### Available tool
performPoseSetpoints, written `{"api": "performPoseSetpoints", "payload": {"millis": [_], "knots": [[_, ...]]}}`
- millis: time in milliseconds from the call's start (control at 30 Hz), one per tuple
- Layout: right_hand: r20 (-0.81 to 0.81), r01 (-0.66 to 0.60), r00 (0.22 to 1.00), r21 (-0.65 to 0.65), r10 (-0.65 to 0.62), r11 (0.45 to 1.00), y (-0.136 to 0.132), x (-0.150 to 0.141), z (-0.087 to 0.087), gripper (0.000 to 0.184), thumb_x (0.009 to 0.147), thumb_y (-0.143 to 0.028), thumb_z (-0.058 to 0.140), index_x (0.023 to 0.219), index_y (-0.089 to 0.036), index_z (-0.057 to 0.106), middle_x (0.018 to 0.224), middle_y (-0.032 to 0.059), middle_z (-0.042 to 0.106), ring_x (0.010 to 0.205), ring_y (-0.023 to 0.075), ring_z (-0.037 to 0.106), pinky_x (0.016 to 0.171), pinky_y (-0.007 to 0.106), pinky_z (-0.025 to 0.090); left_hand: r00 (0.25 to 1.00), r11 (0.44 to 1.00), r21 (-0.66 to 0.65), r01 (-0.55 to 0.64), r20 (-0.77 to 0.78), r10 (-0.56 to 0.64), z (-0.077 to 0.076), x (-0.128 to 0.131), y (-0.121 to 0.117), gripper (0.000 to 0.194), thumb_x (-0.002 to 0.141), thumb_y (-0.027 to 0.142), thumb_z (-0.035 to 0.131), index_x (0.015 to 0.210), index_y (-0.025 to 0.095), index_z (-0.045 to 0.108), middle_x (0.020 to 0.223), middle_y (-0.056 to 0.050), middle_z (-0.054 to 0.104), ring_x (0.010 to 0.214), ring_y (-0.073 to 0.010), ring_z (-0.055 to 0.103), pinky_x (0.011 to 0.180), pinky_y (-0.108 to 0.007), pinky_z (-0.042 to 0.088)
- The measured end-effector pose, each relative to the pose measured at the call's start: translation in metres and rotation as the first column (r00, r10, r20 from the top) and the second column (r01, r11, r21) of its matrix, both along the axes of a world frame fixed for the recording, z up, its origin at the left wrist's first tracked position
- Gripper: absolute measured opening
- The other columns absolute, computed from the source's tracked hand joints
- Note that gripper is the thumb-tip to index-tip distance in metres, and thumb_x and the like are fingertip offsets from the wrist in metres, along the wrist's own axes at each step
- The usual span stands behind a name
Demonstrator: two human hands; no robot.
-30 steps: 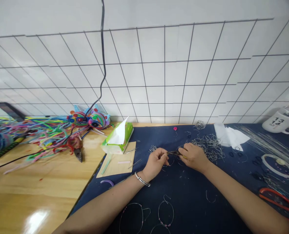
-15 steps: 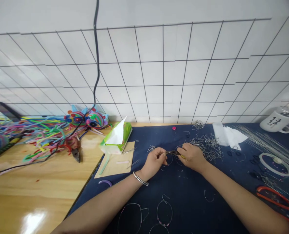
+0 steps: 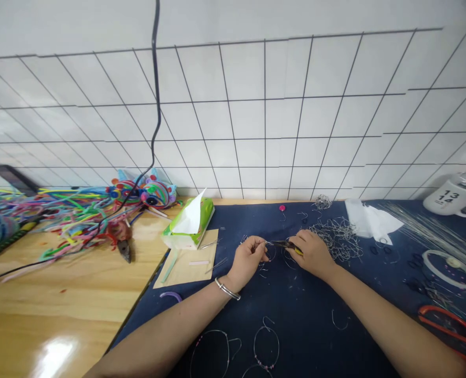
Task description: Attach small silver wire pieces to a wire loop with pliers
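Observation:
My left hand (image 3: 250, 258) is closed in a pinch on a thin wire (image 3: 271, 254), which bends into a loop by the fingertips. My right hand (image 3: 310, 252) grips small dark-jawed pliers (image 3: 283, 244) with yellow on the handle. Their tips point left and meet the wire close to my left fingers; the exact contact is too small to tell. Just behind my right hand lies a tangled heap of wire pieces (image 3: 341, 237). Nearer to me on the dark blue cloth (image 3: 296, 320) are wire loops with small pink beads, one being a beaded wire ring (image 3: 266, 348).
Left of the hands, a tissue pack (image 3: 189, 223) stands on a beige sheet (image 3: 178, 275). Farther left lie colourful pipe cleaners (image 3: 75, 215) and other pliers (image 3: 123, 244). On the right are straight wires (image 3: 430, 231), a mug (image 3: 451, 197), a white ring (image 3: 449, 269) and red-handled scissors (image 3: 449, 323).
The pliers show more of their jaws, as my right hand has shifted slightly right. My left hand keeps its pinch on the wire. The whole view has moved a little.

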State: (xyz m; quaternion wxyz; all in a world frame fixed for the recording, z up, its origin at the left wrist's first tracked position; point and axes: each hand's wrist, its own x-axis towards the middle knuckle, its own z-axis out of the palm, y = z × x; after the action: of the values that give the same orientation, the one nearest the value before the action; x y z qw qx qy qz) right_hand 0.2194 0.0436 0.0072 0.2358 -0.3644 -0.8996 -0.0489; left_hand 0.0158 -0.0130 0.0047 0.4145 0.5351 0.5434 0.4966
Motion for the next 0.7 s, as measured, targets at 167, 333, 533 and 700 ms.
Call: {"api": "performPoseSetpoints", "payload": {"millis": [167, 333, 533, 700], "knots": [[0.024, -0.005, 1.000, 0.023, 0.005, 1.000, -0.0005, -0.0004, -0.0006, 0.018, 0.082, -0.031, 0.047, 0.087, -0.018, 0.059, 0.079, 0.0066, 0.050, 0.077, 0.0180, 0.045, 0.072, 0.032, 0.034, 0.996, 0.998, 0.060, -0.008, -0.084, 0.013, 0.0019, -0.0007, -0.0015, 0.015, 0.081, 0.030, 0.046, 0.080, 0.016, 0.054, 0.064, 0.001, 0.058, 0.055, -0.0095, 0.058, 0.057, -0.020, 0.043], [0.023, -0.011, 1.000, 0.080, 0.010, 0.997, -0.0008, 0.0001, -0.0006, 0.018, 0.082, -0.030, 0.046, 0.088, -0.018, 0.059, 0.078, 0.0066, 0.050, 0.077, 0.0180, 0.044, 0.071, 0.031, 0.033, 0.990, 0.997, 0.078, 0.002, -0.141, 0.009, 0.0022, 0.0003, -0.0029, 0.016, 0.081, 0.029, 0.046, 0.081, 0.016, 0.055, 0.063, 0.001, 0.059, 0.056, -0.0105, 0.059, 0.058, -0.021, 0.043], [0.042, -0.014, 0.999, 0.135, 0.008, 0.991, -0.0033, 0.0002, 0.0021, 0.018, 0.083, -0.030, 0.046, 0.087, -0.018, 0.059, 0.076, 0.0060, 0.049, 0.075, 0.0175, 0.043, 0.071, 0.031, 0.033, 0.991, 0.997, 0.076, 0.014, -0.133, -0.004, 0.0022, 0.0014, -0.0030, 0.016, 0.080, 0.028, 0.046, 0.079, 0.016, 0.055, 0.066, 0.000, 0.060, 0.054, -0.0101, 0.060, 0.055, -0.020, 0.043], [0.066, -0.019, 0.998, 0.174, 0.007, 0.984, -0.0053, 0.0004, 0.0062, 0.019, 0.084, -0.030, 0.045, 0.089, -0.019, 0.059, 0.075, 0.0059, 0.048, 0.075, 0.0176, 0.042, 0.070, 0.031, 0.032, 0.988, 0.996, 0.074, 0.040, -0.155, -0.028, 0.0044, 0.0012, -0.0047, 0.016, 0.080, 0.029, 0.047, 0.078, 0.016, 0.056, 0.062, 0.001, 0.060, 0.054, -0.0109, 0.059, 0.056, -0.021, 0.042]]}}
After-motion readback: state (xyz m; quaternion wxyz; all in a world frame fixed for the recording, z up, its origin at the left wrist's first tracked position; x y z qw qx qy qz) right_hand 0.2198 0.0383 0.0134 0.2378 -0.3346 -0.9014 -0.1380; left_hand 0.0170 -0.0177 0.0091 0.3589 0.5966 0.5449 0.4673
